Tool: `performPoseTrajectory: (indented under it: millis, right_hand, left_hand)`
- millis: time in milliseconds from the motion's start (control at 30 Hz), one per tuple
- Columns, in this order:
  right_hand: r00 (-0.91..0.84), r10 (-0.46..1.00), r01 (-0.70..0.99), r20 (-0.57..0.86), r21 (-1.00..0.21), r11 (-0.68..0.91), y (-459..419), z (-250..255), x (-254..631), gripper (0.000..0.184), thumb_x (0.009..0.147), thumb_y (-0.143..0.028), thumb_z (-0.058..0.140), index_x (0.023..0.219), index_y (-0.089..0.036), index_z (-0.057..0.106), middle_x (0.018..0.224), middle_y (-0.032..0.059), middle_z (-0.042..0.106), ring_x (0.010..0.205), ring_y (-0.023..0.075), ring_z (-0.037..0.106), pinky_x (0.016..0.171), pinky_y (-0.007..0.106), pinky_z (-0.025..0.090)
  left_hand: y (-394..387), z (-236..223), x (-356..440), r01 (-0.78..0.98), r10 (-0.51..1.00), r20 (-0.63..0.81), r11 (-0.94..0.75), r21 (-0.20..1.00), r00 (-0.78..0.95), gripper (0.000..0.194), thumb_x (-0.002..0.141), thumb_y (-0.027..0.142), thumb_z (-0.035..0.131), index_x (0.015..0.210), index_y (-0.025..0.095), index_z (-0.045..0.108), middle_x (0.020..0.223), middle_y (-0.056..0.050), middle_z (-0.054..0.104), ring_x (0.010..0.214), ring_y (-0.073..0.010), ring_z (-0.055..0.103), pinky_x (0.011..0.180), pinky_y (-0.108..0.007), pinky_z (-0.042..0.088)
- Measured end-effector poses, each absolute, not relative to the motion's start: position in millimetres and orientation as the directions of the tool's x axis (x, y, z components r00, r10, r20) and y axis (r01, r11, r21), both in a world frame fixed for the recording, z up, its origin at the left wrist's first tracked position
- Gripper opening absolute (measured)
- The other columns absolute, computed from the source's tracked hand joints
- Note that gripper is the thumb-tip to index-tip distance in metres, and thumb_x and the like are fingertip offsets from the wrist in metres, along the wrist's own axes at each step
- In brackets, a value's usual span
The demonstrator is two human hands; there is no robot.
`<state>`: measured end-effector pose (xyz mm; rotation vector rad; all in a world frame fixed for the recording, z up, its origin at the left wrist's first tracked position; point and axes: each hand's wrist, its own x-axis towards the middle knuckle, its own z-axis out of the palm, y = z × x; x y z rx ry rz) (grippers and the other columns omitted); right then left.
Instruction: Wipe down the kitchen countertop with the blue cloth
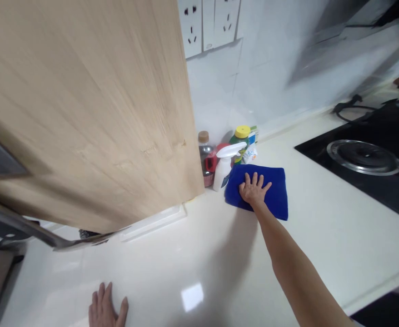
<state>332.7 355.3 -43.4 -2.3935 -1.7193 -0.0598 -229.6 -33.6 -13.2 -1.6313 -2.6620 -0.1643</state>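
Under my right hand (253,190) lies a folded blue cloth (276,190), flat on the white countertop (158,277). The fingers of that hand are spread and press down on the cloth. Touching or nearly touching the cloth's left edge is a white spray bottle (222,170). At the bottom left, my left hand (106,309) rests on the countertop with its fingers stretched out and nothing in it; its wrist is cut off by the frame edge.
A dark bottle with a brown cap (204,152) and a green container with a yellow lid (242,132) stand behind the spray bottle. A large wooden board (117,113) rises at left. The black cooktop (359,181) is at right, wall sockets (208,25) above.
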Motion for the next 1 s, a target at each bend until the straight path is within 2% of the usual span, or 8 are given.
performPoseTrajectory:
  millis: [300, 500, 700, 867, 1000]
  right_hand:
    - [0.171, 0.953, 0.985, 0.248, -0.035, -0.168, 232.7, -40.8, 273.9, 0.063, 0.093, -0.032, 0.035, 0.155, -0.018, 0.030, 0.162, 0.0179, 0.027, 0.150, 0.0403, 0.018, 0.114, 0.074, 0.015]
    - [0.074, 0.955, 0.997, 0.289, -0.015, -0.072, 134.9, -40.9, 214.5, 0.063, 0.094, -0.032, 0.038, 0.156, -0.021, 0.028, 0.163, 0.0172, 0.025, 0.150, 0.0401, 0.020, 0.116, 0.072, 0.014]
    - [0.015, 0.970, 1.000, 0.243, -0.005, -0.014, 56.8, -40.2, 166.0, 0.064, 0.095, -0.039, 0.042, 0.156, -0.024, 0.028, 0.165, 0.0148, 0.020, 0.152, 0.0391, 0.016, 0.118, 0.069, 0.008]
    - [-0.063, 0.977, 0.998, 0.205, -0.008, 0.066, 35.3, -38.9, 159.9, 0.066, 0.093, -0.040, 0.043, 0.156, -0.026, 0.028, 0.165, 0.0147, 0.018, 0.152, 0.0397, 0.013, 0.117, 0.071, 0.006]
    - [-0.022, 0.978, 1.000, 0.208, -0.017, 0.027, 58.8, -31.8, 162.8, 0.065, 0.092, -0.033, 0.042, 0.155, -0.024, 0.030, 0.164, 0.0171, 0.022, 0.152, 0.0407, 0.015, 0.114, 0.075, 0.007]
  left_hand:
    - [-30.4, -9.5, -221.3, 0.879, 0.879, 0.050, 0.469, 0.084, -0.474, 0.076, 0.089, 0.053, 0.037, 0.151, 0.008, 0.039, 0.164, -0.015, 0.026, 0.154, -0.0326, 0.010, 0.124, -0.052, 0.014]
    - [-31.3, -9.5, -217.7, 0.881, 0.882, 0.065, 0.458, 0.118, -0.467, 0.077, 0.091, 0.055, 0.035, 0.152, 0.007, 0.039, 0.165, -0.015, 0.025, 0.154, -0.0343, 0.008, 0.124, -0.053, 0.011]
    - [-31.8, -9.2, -213.0, 0.890, 0.886, 0.105, 0.438, 0.127, -0.451, 0.077, 0.092, 0.053, 0.032, 0.151, 0.005, 0.039, 0.164, -0.018, 0.026, 0.154, -0.0363, 0.007, 0.123, -0.054, 0.010]
    - [-33.2, -9.2, -211.4, 0.895, 0.889, 0.129, 0.420, 0.148, -0.439, 0.076, 0.092, 0.051, 0.033, 0.151, 0.004, 0.039, 0.163, -0.019, 0.027, 0.154, -0.0358, 0.004, 0.123, -0.055, 0.010]
    - [-33.6, -6.9, -210.0, 0.894, 0.887, 0.134, 0.424, 0.147, -0.443, 0.076, 0.092, 0.052, 0.031, 0.151, 0.004, 0.039, 0.163, -0.019, 0.027, 0.154, -0.0351, 0.004, 0.123, -0.055, 0.010]
